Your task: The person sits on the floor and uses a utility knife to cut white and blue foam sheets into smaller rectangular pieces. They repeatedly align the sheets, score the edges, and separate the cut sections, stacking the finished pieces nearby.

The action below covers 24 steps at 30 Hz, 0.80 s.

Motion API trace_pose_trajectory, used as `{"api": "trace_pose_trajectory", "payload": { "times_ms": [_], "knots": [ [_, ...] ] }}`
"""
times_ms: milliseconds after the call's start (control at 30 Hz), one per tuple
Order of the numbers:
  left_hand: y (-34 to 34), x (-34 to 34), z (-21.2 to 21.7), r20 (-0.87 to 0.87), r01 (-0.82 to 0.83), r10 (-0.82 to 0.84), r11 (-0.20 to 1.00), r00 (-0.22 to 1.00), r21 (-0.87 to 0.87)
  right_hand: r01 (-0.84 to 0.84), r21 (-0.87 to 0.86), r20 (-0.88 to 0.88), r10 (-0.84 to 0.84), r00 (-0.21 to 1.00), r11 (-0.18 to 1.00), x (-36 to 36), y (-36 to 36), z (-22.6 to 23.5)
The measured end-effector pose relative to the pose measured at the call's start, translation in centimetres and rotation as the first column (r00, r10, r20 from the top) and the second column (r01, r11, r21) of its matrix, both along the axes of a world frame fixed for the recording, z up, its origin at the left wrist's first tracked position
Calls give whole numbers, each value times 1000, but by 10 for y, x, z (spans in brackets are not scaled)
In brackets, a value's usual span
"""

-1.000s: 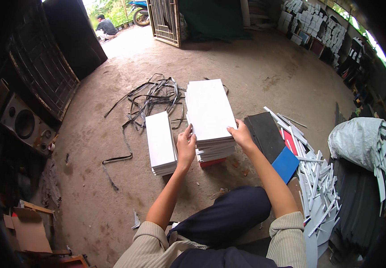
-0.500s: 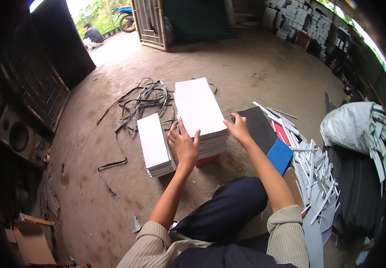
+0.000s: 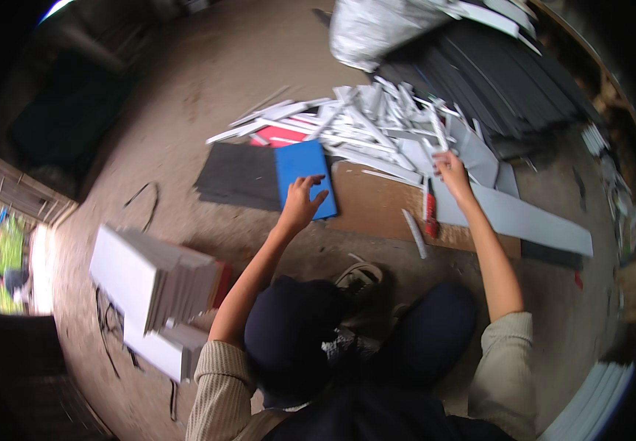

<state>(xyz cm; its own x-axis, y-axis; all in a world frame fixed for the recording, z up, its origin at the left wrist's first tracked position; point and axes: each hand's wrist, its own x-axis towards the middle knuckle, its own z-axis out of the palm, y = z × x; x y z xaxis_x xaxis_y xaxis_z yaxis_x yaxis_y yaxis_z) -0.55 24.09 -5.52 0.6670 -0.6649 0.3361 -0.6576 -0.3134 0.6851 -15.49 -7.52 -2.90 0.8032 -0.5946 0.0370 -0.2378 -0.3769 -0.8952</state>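
My left hand (image 3: 305, 201) is open, its fingers spread just over a blue rectangular sheet (image 3: 318, 163). My right hand (image 3: 452, 176) hovers by the near edge of a heap of white strips (image 3: 380, 125), fingers loosely bent and apart. A white strip reaches toward its fingertips, but I see no grip on it. Just beside that hand a red-handled cutter (image 3: 430, 217) lies on a brown board (image 3: 377, 197). To the left stands a tall stack of white sheets (image 3: 130, 268), with a lower white stack (image 3: 163, 351) beside it.
A dark grey sheet (image 3: 237, 176) adjoins the blue one, with a red piece (image 3: 281, 135) behind. A long pale grey panel (image 3: 524, 219) lies right. Farther back are a silvery sack (image 3: 377, 29) and dark sheets (image 3: 472, 81). My shoe (image 3: 359, 279) is near the board.
My view has swung right. Both hands have left the tall white stack and moved right, the left over the blue sheet and the right beside the strips and cutter.
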Motion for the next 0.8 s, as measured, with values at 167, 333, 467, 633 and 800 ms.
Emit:
{"api": "trace_pose_trajectory", "payload": {
  "times_ms": [167,333,467,633,800],
  "knots": [
    [-81,-32,-101,-263,75,-45,992,964,104,128,-255,-129,-165,978,958,-94,4,-154],
    [-93,-49,-144,-341,-95,123,991,932,99,238,-451,-144,-333,932,860,-77,42,-172],
    [-108,-63,-154,-103,-45,64,983,993,178,228,-490,-192,-359,913,841,-67,21,-184],
    [-150,-64,-154,57,418,-431,895,901,158,315,-278,-249,-384,889,908,-73,1,-192],
    [-193,-80,-164,163,683,-733,676,660,277,579,378,-181,-556,811,722,-123,-17,-172]
  ]
}}
